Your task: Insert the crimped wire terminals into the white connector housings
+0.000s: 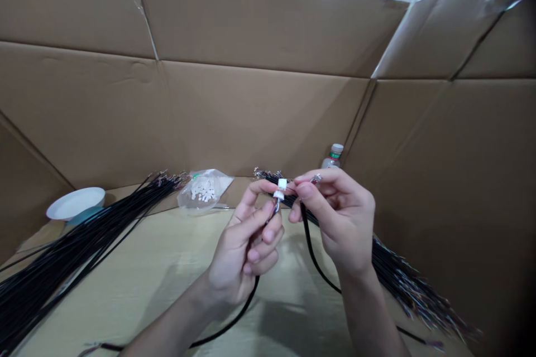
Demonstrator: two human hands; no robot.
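Observation:
My left hand (249, 248) is closed, thumb and fingers pinching the stripped wire end of a black cable (247, 304). Two small white connector pieces sit at its fingertips: a blocky upper one (282, 184) and a lower one (278, 195) with wires running into it. Opposite, my right hand (345, 217) pinches the thin wires of a second black cable (309, 240), whose bare tips (316, 178) stick out above the thumb. Its fingertips come close to the upper white piece. Whether a thin wire enters that piece is too small to tell.
A large bundle of black cables (84, 251) lies on the left, another (402, 276) on the right, behind my right arm. A clear bag of white connectors (204, 189), a white bowl (75, 203) and a bottle (334, 156) stand along the back. Cardboard walls (259, 117) enclose the table.

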